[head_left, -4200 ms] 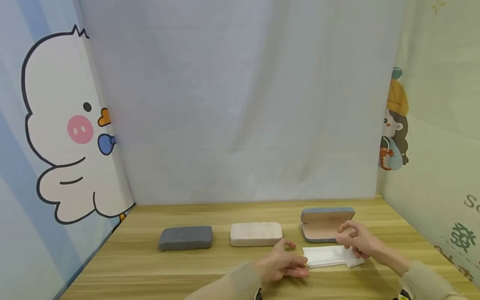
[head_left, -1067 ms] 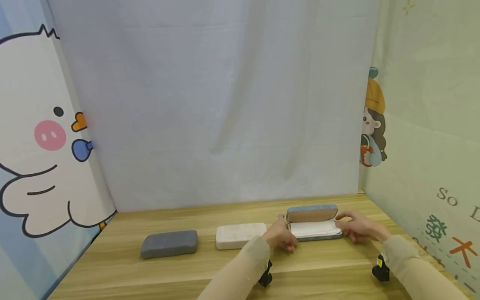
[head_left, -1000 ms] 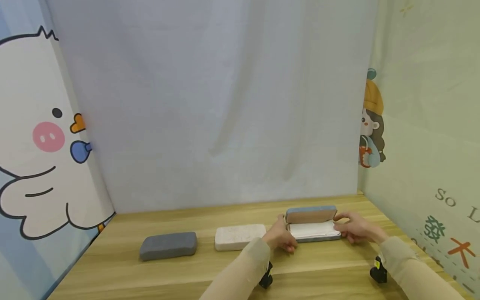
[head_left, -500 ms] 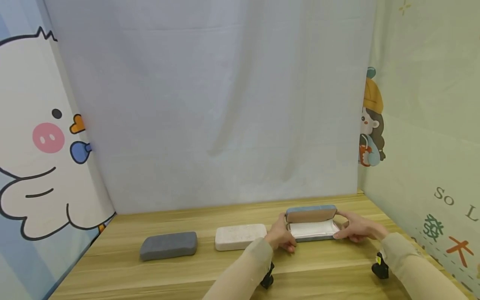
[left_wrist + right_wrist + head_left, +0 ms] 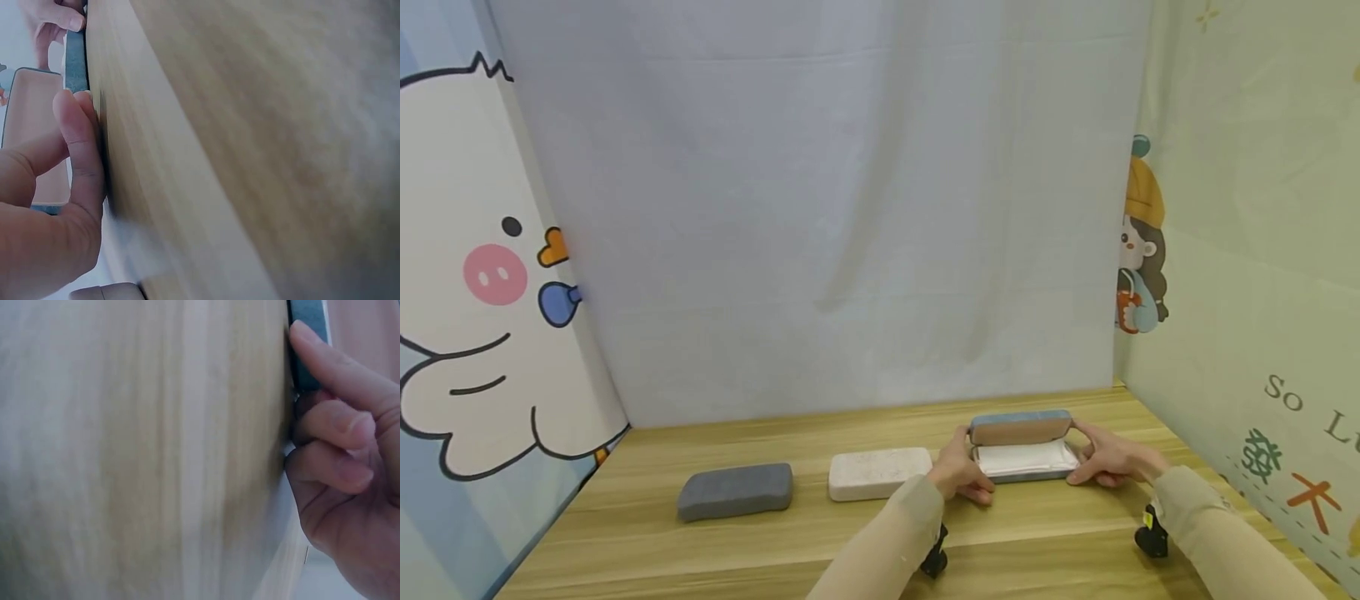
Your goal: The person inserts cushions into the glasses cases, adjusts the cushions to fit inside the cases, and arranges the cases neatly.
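Observation:
An open blue-grey glasses case with a beige-pink lining stands at the right of the table, lid raised at the back. A folded white cloth fills its lower half. My left hand grips the case's left end, one finger by the lid and the thumb at the front. My right hand spans the right end, thumb on the front corner, index finger up at the lid. In the right wrist view the right thumb lies along the case's front edge; the other fingers are bent.
To the left of the held case lie a shut cream-white case and a shut dark grey case on the wood-grain table. A pale curtain hangs behind, with printed cloth on both sides. Each wrist wears a black camera.
The white cloth, on the table in front of the case earlier, now lies inside it. Both hands went to the case's ends; the right thumb shifted from the cloth to the front corner.

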Action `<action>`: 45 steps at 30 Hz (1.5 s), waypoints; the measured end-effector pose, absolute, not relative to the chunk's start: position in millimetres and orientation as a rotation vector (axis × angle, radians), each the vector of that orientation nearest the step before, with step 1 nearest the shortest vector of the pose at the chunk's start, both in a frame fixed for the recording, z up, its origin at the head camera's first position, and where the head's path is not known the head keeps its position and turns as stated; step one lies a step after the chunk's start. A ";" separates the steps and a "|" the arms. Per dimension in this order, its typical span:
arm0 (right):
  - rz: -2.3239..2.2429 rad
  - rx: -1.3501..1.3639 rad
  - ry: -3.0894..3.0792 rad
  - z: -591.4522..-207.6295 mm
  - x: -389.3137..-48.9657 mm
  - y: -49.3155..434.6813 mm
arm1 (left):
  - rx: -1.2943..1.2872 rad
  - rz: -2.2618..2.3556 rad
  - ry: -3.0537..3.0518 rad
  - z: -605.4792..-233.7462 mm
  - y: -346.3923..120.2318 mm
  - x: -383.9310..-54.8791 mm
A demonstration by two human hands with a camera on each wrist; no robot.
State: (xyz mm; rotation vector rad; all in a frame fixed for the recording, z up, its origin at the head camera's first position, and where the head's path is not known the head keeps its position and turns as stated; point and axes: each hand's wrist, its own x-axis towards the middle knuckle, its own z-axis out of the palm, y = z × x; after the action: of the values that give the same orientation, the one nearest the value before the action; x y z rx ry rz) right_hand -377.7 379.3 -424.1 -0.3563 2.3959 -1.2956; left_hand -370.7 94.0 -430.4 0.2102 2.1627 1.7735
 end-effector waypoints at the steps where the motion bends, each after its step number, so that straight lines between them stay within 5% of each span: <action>1: -1.304 -0.361 2.389 -424.6 -378.0 379.9 | 0.208 1.773 2.165 -430.2 94.0 -370.5; 45: -1.444 -0.411 2.239 -433.5 -379.9 388.3 | 0.192 1.761 2.149 -432.3 94.6 -375.9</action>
State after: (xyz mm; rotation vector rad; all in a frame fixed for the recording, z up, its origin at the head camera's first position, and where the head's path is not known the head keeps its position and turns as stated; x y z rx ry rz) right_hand -379.9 388.3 -433.5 -0.4113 2.2394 -1.4440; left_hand -375.9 94.6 -432.3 0.1919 2.1493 1.7609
